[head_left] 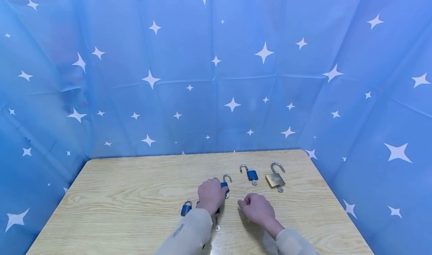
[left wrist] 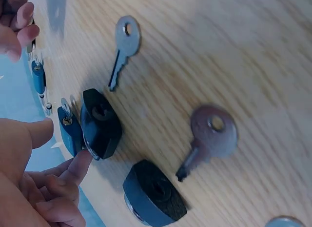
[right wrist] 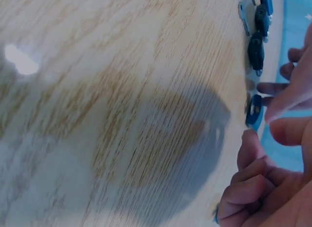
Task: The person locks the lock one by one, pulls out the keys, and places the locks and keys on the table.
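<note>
**Hands among padlocks on the wooden table**

The left hand [head_left: 210,195] rests over a blue padlock [head_left: 225,185] near the table's [head_left: 135,183] middle, fingers curled down; whether they clamp it cannot be told; the open shackle shows past the knuckles. The right hand [head_left: 257,209] hovers just beside, toward the near edge, fingers loosely curled, holding nothing. Another blue padlock [head_left: 251,174] and a brass padlock [head_left: 275,179] lie toward the far right corner; a closed blue padlock [head_left: 186,208] sits left of the left wrist.

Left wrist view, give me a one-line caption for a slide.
A left hand touches a black padlock beside a blue padlock, with two loose keys on the wooden table.
</note>
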